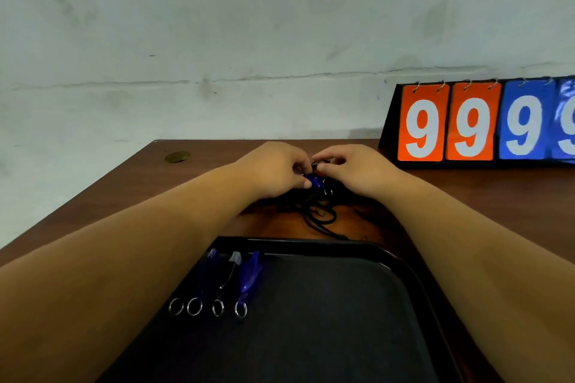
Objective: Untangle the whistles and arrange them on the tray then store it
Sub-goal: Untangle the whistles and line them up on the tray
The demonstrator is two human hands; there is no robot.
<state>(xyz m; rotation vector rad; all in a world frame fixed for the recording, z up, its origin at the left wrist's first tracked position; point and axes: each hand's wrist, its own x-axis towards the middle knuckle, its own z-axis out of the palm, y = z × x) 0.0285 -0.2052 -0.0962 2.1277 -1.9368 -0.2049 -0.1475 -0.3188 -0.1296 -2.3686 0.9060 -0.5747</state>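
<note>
The blue whistle [315, 181] sits at the far middle of the bench [124, 196], on top of a heap of black cords [319, 211] that trails back toward the tray. The left hand [273, 169] pinches the whistle's body between thumb and curled fingers [300, 165], most likely to steady it. The right hand [357, 171] has its fingers [329, 165] curled in, pinching at the dark cords just beside it, apparently to work a loop or clip free. The hands nearly touch, so the knot itself is hidden between them. How many whistles are in the heap cannot be told. A small metal ring [327, 192] shows just below the blue one.

Nearer lies the black tray [311, 336], its near edge cut off by the frame. Four whistles [249, 274] lie side by side on its left part, their split rings [194, 307] lined up toward the near side. It looks like a deliberate row that leaves the right part free for the rest. The darker ones are hard to make out against the tray, and the left forearm [109, 258] covers the tray's left rim.

At the far right of the bench stands a flip scoreboard [485, 124] showing nines, its right end cut off. A small brassy round spot [177, 157] at the far left is too blurred to identify. A pale wall [249, 25] rises behind.
</note>
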